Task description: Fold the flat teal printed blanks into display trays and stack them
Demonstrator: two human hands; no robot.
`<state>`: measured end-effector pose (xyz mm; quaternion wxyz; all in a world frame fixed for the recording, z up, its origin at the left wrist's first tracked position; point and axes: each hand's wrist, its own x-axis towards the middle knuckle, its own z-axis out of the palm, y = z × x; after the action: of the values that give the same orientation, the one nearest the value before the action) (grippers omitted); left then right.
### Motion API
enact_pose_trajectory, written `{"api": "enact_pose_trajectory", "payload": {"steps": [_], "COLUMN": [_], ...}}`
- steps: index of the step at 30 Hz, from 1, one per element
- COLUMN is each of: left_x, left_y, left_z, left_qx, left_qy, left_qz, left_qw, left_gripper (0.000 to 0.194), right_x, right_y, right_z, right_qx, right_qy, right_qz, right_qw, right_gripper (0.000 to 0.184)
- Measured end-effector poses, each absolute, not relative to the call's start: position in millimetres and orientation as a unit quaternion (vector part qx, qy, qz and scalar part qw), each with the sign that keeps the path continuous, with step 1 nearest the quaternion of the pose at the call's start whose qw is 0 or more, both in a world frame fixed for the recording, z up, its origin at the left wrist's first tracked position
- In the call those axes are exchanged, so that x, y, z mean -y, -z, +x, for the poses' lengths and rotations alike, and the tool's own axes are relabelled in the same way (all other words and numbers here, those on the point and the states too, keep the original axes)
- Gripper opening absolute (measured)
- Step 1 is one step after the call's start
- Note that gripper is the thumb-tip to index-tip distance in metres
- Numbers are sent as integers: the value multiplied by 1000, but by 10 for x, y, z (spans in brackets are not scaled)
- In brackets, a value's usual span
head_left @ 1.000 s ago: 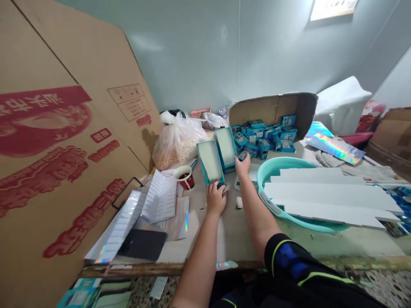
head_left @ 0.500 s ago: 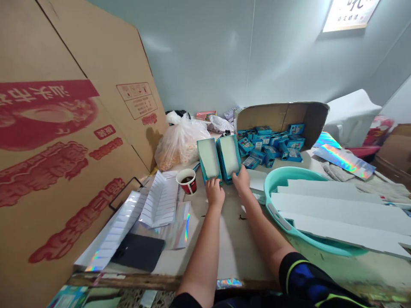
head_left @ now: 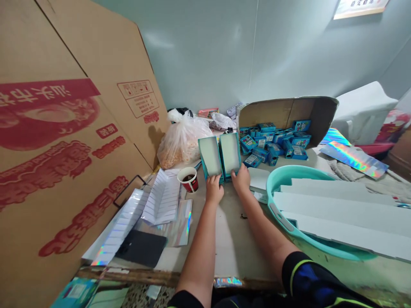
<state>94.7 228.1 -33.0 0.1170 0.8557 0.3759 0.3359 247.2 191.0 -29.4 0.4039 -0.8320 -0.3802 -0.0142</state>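
Two slim teal cardboard boxes (head_left: 219,157), open with white insides, stand side by side and slightly tilted near the middle of a pale worktable (head_left: 233,244). The person's left hand (head_left: 214,189) and right hand (head_left: 240,179) each touch the lower end of one box, fingers curled against its edge; whether either grip is closed cannot be told. Just behind the boxes lies a heap of small blue cartons (head_left: 272,143) against a brown cardboard flap (head_left: 289,111). To the right, a round teal plastic basin (head_left: 272,190) carries long white strips (head_left: 334,209). To the left stand a red paper cup (head_left: 188,179) and a clear plastic bag (head_left: 181,143), beside a large red-printed cardboard carton (head_left: 64,128).
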Motion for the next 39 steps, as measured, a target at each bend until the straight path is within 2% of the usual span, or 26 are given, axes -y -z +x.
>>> {"api": "enact_pose_trajectory", "payload": {"steps": [16, 23, 32, 39], "left_x": [-2274, -2277, -2273, -2233], "left_y": [324, 326, 314, 101], "left_z": [944, 949, 986, 1010], "left_qx": [-387, -391, -398, -384], "left_qy": [-311, -318, -334, -380], "left_qz": [861, 857, 847, 830], "left_qw": [108, 112, 112, 138], "left_gripper": [57, 60, 50, 41], "right_x": [-1890, -1880, -1842, -1392], "right_y": [279, 257, 150, -316], "right_z": [2481, 2443, 2408, 2065], "right_qx": [373, 369, 371, 372], "right_qy": [4, 11, -2, 39], "right_qz": [-824, -829, -824, -805], "right_qw": [426, 419, 428, 461], "right_gripper": [56, 52, 51, 71]}}
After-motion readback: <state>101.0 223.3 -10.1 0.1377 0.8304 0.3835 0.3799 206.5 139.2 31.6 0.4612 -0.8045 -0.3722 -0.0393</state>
